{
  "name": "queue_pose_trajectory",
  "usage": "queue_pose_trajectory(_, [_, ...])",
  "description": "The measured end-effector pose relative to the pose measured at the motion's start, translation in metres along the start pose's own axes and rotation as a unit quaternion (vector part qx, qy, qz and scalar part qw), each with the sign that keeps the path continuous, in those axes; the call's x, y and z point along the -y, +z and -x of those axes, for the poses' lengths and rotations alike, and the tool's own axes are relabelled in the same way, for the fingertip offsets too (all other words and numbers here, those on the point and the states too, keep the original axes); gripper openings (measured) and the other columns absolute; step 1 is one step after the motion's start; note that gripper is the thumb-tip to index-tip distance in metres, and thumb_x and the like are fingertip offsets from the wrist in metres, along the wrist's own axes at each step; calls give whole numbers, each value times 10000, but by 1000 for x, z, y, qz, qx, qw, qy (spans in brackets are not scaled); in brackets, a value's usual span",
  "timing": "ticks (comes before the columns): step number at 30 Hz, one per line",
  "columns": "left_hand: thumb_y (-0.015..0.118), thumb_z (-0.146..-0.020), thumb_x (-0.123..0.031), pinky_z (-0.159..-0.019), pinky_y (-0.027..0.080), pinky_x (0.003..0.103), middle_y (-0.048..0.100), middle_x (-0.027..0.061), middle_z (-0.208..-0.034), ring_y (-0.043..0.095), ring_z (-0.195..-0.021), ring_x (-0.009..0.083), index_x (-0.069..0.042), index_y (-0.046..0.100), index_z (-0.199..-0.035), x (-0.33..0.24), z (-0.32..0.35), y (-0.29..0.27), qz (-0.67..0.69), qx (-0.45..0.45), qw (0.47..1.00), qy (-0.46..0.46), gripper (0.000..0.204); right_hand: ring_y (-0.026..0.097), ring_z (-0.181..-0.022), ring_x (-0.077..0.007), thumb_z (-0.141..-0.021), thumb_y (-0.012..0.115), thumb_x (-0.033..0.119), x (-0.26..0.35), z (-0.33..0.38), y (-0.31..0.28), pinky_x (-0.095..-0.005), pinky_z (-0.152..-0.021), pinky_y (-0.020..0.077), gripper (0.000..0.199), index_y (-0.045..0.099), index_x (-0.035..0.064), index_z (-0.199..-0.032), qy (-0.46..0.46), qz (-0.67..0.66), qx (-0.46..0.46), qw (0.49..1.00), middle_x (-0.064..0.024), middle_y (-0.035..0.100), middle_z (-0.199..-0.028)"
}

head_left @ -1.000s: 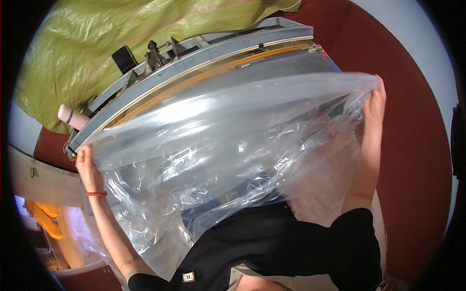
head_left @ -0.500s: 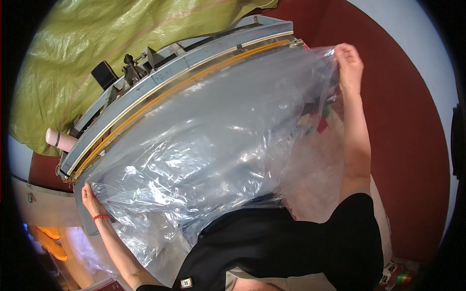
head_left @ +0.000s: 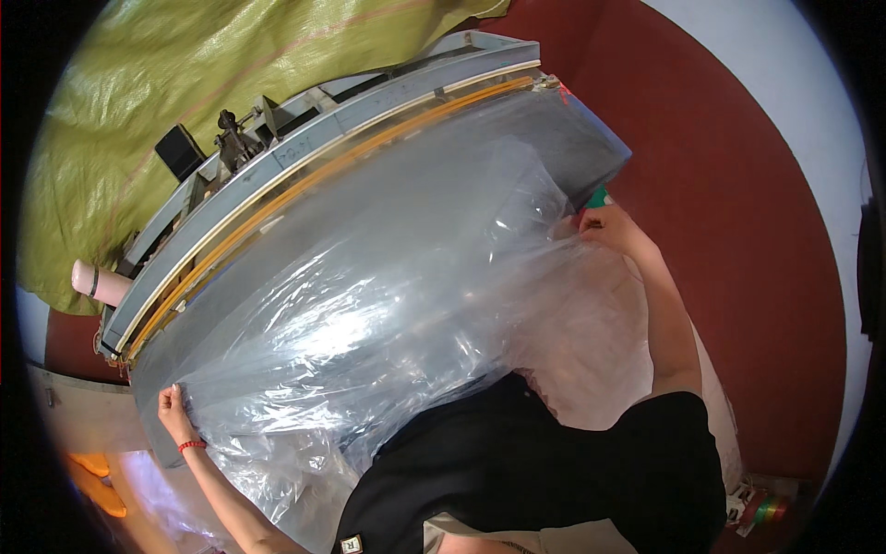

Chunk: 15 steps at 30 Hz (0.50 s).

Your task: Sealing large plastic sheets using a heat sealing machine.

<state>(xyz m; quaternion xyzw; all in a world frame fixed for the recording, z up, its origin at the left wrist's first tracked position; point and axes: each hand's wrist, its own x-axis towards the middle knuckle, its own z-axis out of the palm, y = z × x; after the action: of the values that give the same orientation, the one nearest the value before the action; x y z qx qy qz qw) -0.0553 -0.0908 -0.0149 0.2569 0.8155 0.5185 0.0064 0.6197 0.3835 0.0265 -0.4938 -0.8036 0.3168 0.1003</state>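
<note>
A wide sheet of clear plastic film (head_left: 369, 305) stretches between my hands over a grey worktop (head_left: 595, 148). At the left, my left hand (head_left: 173, 413) pinches one corner of the film, with a red bead bracelet on the wrist. My right hand (head_left: 614, 231) grips the film's other end at the right edge of the worktop, its fingers curled. Creases and bright glare run across the film, and its near part lies bunched against my black shirt. Along the worktop's far side runs a long sealing machine (head_left: 305, 143) with an orange strip (head_left: 369, 148) on its front.
A pink bottle (head_left: 100, 283) lies at the machine's left end. A black box-like object (head_left: 179, 152) stands behind its metal clamp. Yellow-green woven sheeting (head_left: 231, 55) hangs at the back. To the right is dark red floor (head_left: 738, 231); more clear plastic (head_left: 591, 342) hangs beside me.
My right hand has come down and toward me from the machine's right end, drawing the film and uncovering the worktop's far right corner. My left hand has shifted slightly nearer.
</note>
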Motion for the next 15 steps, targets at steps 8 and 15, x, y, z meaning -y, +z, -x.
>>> queue_pose_trajectory(8, [580,-813,-200,-552,253,164,411,-76,-647,309,-602,21,-90,497,-678,6,-3,-2,33,-11,999,-18,193,545,-654,-170,-614,699,173,75,-42,12,-265,-587,422,213,593,20,-718,-334,-45,-237,911,-61,546,-686])
queue_pose_trajectory(15, [577,-815,-188,-569,261,174,411,-70,-652,309,-616,33,-83,498,-687,10,-5,-3,31,-21,999,-24,184,512,-611,-135,-685,640,167,48,-112,43,-255,-592,413,147,579,41,-730,-173,-47,-182,967,-48,546,-656])
